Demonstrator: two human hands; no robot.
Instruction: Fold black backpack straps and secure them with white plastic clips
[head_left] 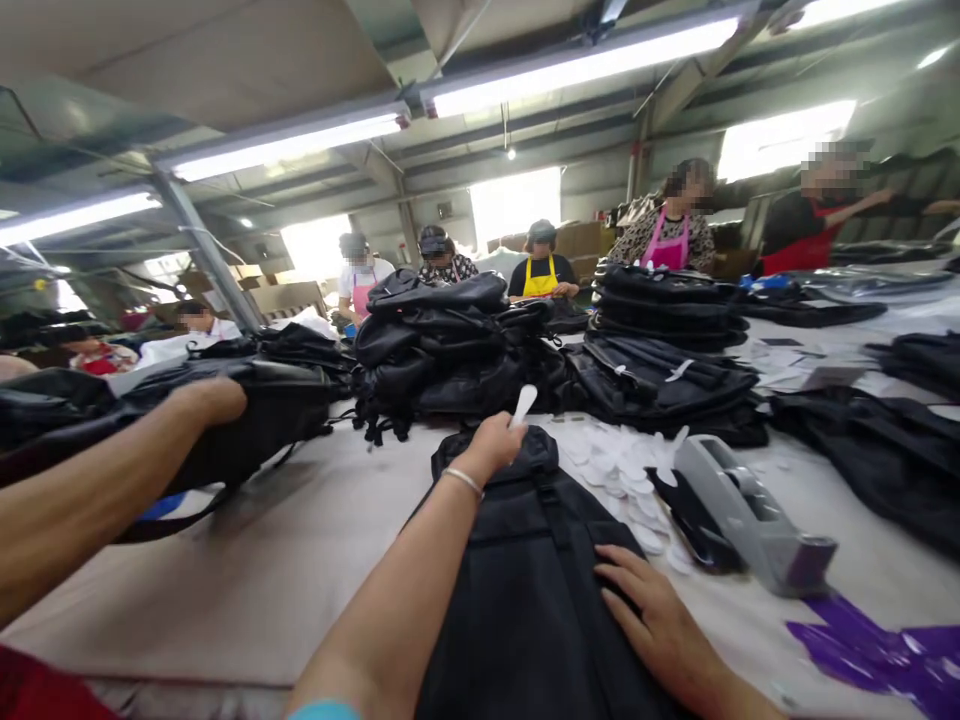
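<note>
Black bag [517, 620] is lying under the right hand [654, 612], fingers spread loose. Farther left, the left hand [495, 445] is grasping a white strip [525, 402].

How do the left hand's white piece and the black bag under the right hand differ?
The white piece is small and pale; the black bag is far larger and dark. The white piece juts up from the left hand; the black bag lies beneath the right hand.

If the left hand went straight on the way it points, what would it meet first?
Probably the stacked black bags beyond the left hand, the white slip in its grip leading; depth makes exact contact uncertain.
</note>
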